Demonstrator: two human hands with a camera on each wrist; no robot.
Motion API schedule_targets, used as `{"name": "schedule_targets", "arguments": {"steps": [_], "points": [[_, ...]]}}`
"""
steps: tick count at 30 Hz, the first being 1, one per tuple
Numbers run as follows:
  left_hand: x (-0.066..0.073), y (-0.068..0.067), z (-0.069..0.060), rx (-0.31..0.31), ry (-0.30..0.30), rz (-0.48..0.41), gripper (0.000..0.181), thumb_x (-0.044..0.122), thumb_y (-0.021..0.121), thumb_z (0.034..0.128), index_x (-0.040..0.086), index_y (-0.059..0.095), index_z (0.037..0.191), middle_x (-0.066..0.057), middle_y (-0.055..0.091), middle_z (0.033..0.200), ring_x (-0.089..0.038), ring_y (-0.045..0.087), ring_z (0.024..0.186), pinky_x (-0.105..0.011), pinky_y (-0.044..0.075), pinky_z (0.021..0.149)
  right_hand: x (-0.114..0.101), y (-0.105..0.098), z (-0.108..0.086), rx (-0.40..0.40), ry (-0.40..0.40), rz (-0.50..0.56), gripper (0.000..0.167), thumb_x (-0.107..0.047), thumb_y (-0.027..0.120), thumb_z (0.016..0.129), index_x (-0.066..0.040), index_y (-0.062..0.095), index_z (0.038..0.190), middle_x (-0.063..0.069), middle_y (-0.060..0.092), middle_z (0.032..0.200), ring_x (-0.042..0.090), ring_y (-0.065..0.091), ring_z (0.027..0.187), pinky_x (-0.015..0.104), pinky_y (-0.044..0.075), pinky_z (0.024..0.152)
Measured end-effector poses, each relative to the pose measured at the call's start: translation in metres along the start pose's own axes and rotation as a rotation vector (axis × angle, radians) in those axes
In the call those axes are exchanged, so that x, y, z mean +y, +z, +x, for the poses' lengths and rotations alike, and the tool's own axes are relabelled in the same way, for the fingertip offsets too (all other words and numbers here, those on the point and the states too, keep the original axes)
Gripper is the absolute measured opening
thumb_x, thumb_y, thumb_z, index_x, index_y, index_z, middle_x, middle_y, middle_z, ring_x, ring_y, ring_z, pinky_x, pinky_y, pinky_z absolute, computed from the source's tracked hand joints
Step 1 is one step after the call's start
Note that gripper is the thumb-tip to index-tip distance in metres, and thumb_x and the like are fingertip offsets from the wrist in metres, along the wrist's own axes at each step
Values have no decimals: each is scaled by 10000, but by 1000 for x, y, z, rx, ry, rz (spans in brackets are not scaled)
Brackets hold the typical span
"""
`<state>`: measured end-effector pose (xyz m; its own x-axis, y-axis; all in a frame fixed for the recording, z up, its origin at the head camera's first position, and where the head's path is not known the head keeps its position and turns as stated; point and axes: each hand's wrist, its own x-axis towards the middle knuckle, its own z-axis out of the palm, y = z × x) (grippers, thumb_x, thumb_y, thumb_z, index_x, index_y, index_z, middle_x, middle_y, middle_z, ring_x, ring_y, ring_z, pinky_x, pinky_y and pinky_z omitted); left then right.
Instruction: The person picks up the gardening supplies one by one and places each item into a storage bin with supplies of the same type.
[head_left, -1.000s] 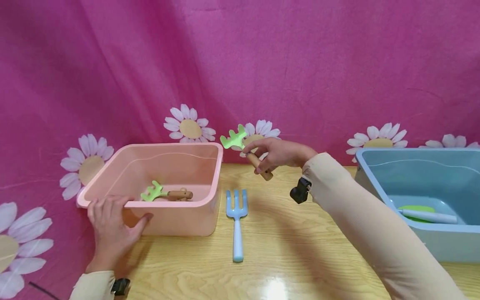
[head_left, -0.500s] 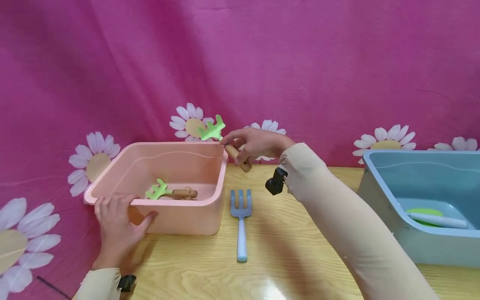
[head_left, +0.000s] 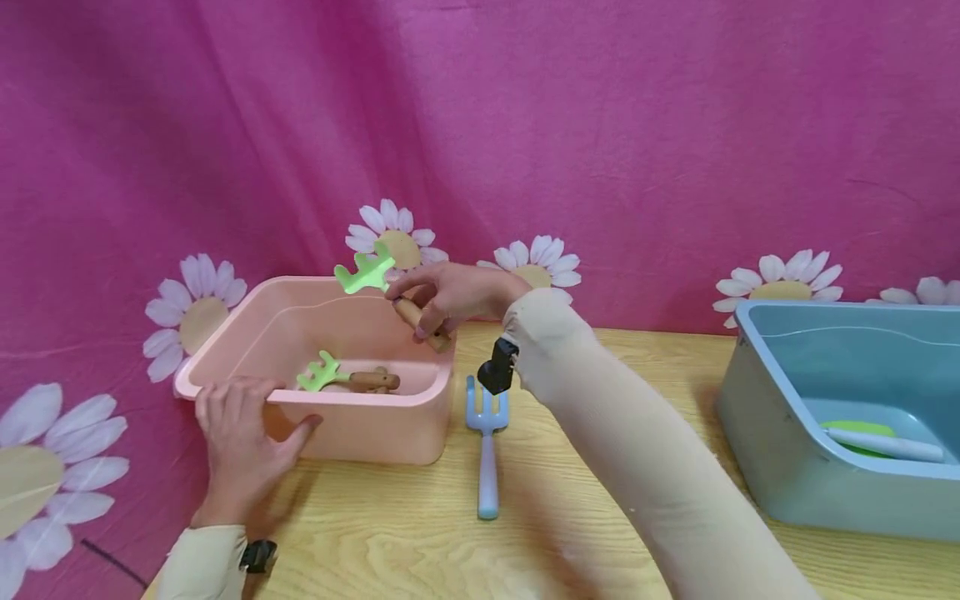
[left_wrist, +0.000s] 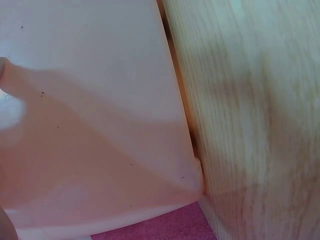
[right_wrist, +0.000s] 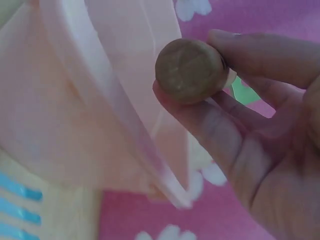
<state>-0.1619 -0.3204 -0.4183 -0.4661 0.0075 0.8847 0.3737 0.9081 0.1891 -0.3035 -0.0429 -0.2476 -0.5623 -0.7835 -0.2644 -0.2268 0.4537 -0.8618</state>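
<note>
My right hand pinches a small hand rake by its wooden handle, above the right part of the pink plastic bin. Its green tines point up and left. In the right wrist view, the handle's round butt end sits between thumb and fingers, near the bin's rim. My left hand grips the bin's front rim at the left, fingers over the edge and thumb against the outer wall. Inside the bin lies another green rake with a wooden handle, and part of another wooden piece shows behind it.
A blue hand fork lies on the wooden table right of the pink bin, tines partly behind the wrist camera. At far right stands a blue bin holding a green-bladed tool with a pale handle. A pink flowered cloth hangs behind.
My right hand has carried the rake leftward, from above the table to over the pink bin. My left hand keeps its grip on the rim. The whole view has shifted slightly.
</note>
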Motion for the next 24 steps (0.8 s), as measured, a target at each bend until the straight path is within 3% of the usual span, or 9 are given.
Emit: {"name": "schedule_targets", "arguments": {"steps": [8,24], "points": [[2,2,0,-11,-2,-4,731,686,573,869,-25,605,1037,-200,576,973,-388,497,985,-664,190,1043,2,17,18,-26,43,35,593,38,658,881,-203,523,1406,100,561,1218,221,591,1020,368,599,836],[-2,-1,0,-8,8,7,717,663,579,877,-35,605,1042,-205,576,985,-394,500,989,-660,196,1035,2,22,25,-35,86,23,580,56,634,890,-188,512,1402,147,543,1285,240,657,1016,380,602,829]]}}
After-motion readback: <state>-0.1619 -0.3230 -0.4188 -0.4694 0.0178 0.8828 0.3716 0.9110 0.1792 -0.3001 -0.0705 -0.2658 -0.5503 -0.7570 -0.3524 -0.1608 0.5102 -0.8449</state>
